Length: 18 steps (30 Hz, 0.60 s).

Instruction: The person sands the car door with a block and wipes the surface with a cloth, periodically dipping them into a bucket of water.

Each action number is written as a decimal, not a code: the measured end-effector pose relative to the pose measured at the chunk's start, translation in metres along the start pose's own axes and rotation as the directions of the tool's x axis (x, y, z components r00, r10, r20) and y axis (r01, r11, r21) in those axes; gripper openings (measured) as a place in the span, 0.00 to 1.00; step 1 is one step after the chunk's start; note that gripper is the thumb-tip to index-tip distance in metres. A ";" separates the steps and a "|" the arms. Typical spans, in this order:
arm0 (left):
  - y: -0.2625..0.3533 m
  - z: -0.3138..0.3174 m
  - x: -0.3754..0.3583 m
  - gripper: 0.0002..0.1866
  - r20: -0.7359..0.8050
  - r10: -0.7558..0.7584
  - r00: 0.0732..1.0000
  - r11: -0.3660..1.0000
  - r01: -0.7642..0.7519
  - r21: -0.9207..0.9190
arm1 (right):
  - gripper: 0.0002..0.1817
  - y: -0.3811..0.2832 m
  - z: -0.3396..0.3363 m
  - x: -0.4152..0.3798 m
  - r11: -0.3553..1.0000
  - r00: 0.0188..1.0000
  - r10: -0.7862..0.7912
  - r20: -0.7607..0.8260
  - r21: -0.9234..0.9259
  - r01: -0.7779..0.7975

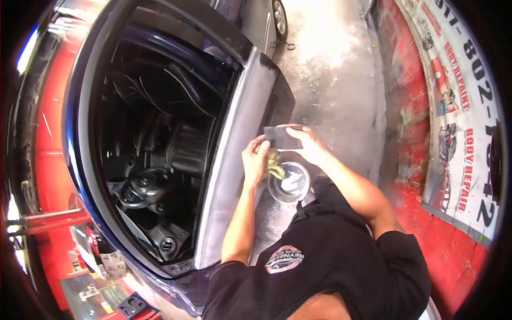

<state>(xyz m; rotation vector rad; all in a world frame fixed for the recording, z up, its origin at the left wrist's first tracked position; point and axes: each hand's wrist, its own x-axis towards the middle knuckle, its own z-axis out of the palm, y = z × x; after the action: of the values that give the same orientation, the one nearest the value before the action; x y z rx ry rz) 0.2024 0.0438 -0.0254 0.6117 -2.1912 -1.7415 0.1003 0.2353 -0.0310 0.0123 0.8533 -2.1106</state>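
Working at the sanded grey door panel (234, 160) of a dark blue car (72, 138), you have both hands raised close together over it.

Left hand (255, 160): grip closed around a crumpled yellowish rag (274, 165), fingers resting against the edge of the panel.

Right hand (306, 143): grip pinched on a dark rectangular sanding pad (281, 137), thumb and fingers at its right end; the pad lies flat near the panel's edge, just above the rag and the left hand. Whether the pad touches the panel cannot be told.

Clear round bowl (290, 182): sits directly below both hands, just beside the rag, with a little pale liquid or residue in the bottom.

Car interior: steering wheel (137, 188) and dashboard parts visible through the open window frame.

Concrete floor (330, 74): pale, stained, running beside the car.

Red wall (421, 213): to your right, carrying a body-repair banner (464, 122).
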 end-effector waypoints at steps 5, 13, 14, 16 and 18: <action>-0.004 -0.004 -0.052 0.14 0.131 -0.112 0.985 0.956 0.143 -0.255 | 0.20 0.027 0.007 -0.027 0.986 0.994 0.095 -0.062 -0.133 -0.103; -0.027 0.017 -0.098 0.06 -0.223 -0.217 0.950 0.825 0.056 -0.563 | 0.65 0.091 0.006 -0.064 0.967 1.000 0.021 -0.013 -0.254 -0.023; -0.027 0.021 -0.101 0.06 -0.233 -0.209 0.950 0.801 0.030 -0.597 | 0.70 0.097 0.002 -0.063 0.964 0.995 0.097 0.002 -0.248 -0.093; -0.019 0.031 -0.101 0.05 -0.282 -0.217 0.935 0.786 -0.004 -0.618 | 0.70 0.107 0.001 -0.057 0.969 0.996 0.078 0.041 -0.240 -0.066; -0.016 0.041 -0.096 0.05 -0.332 -0.230 0.915 0.774 -0.035 -0.632 | 0.71 0.104 -0.003 -0.047 0.979 0.995 0.062 0.073 -0.199 -0.047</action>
<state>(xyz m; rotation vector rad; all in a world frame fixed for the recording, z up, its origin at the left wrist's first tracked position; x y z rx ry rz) 0.2701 0.1223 -0.0460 0.8137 -1.2083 -2.0288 0.2035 0.2264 -0.0782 -0.1496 0.9993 -1.9540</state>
